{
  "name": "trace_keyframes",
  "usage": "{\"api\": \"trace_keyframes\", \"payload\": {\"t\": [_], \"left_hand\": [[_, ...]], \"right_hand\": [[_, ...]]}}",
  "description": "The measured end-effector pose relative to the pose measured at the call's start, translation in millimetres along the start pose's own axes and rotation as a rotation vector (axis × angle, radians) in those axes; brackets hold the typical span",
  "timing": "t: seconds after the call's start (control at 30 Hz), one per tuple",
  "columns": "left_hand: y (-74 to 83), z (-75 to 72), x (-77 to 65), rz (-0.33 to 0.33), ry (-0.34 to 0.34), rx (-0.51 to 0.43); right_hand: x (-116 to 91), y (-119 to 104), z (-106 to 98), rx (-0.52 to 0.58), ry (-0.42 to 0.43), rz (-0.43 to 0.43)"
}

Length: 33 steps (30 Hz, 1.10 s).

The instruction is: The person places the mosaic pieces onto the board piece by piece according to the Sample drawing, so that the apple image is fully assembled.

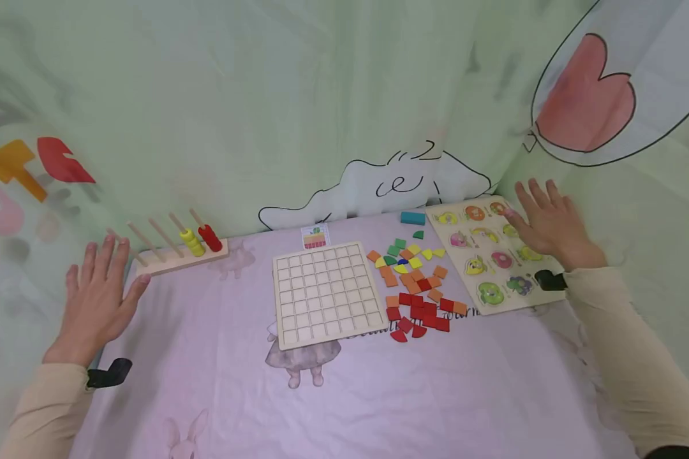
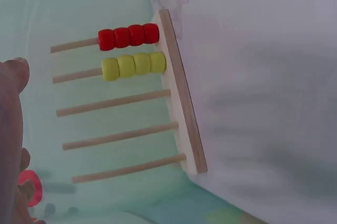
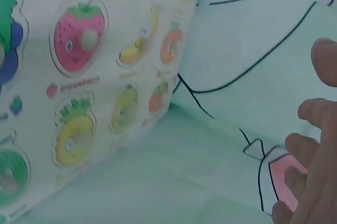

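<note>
My left hand (image 1: 99,294) is held up at the left with its fingers straight and holds nothing. Nearest to it is a wooden peg stand (image 1: 175,260) with several upright pegs; red beads (image 2: 129,37) fill part of one peg and yellow beads (image 2: 134,66) part of another. On the right, my right hand (image 1: 554,226) is spread over a fruit knob puzzle board (image 1: 475,260), also holding nothing. The right wrist view shows the strawberry piece (image 3: 73,50) seated in that board. Between the hands lies a wooden grid board (image 1: 328,294) with bare squares.
Loose red tiles (image 1: 423,310), orange tiles and several green, yellow and blue pieces lie scattered between the grid board and puzzle. A blue block (image 1: 413,218) sits at the back, and a small picture card (image 1: 315,237) lies behind the grid. Printed fabric walls rise behind.
</note>
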<state>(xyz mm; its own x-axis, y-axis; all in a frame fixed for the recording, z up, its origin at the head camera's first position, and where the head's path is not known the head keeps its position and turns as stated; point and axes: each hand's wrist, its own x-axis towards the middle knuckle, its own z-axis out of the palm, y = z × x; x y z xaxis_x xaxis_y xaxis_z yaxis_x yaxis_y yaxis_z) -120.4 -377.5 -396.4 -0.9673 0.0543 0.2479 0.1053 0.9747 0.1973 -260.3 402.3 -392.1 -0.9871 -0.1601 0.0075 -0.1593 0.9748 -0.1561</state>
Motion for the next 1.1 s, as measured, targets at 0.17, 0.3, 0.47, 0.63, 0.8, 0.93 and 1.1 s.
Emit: {"api": "trace_keyframes", "payload": {"t": [0.17,0.3,0.47,0.63,0.8,0.93,1.1], "left_hand": [[11.0,14.1,4.2,0.032,0.013,-0.025],[33.0,40.3,8.8,0.08,0.03,-0.09],[77.3,88.3,10.0,0.151,0.002,-0.228],[121.7,129.3,8.3,0.139,-0.106,-0.374],[148.0,157.1,1.3,0.108,-0.223,-0.441],[153.8,173.6,-6.2,0.113,-0.268,-0.425],[152.5,178.5,-8.7,0.109,-0.245,-0.41]], "right_hand": [[9,-19,24,0.071,0.014,-0.106],[20,-45,52,0.178,0.006,-0.184],[34,-86,89,0.264,-0.085,-0.204],[45,-121,110,0.331,-0.124,-0.235],[49,-142,117,0.334,-0.194,-0.238],[47,-147,118,0.271,-0.208,-0.226],[50,-151,120,0.244,-0.204,-0.224]]}}
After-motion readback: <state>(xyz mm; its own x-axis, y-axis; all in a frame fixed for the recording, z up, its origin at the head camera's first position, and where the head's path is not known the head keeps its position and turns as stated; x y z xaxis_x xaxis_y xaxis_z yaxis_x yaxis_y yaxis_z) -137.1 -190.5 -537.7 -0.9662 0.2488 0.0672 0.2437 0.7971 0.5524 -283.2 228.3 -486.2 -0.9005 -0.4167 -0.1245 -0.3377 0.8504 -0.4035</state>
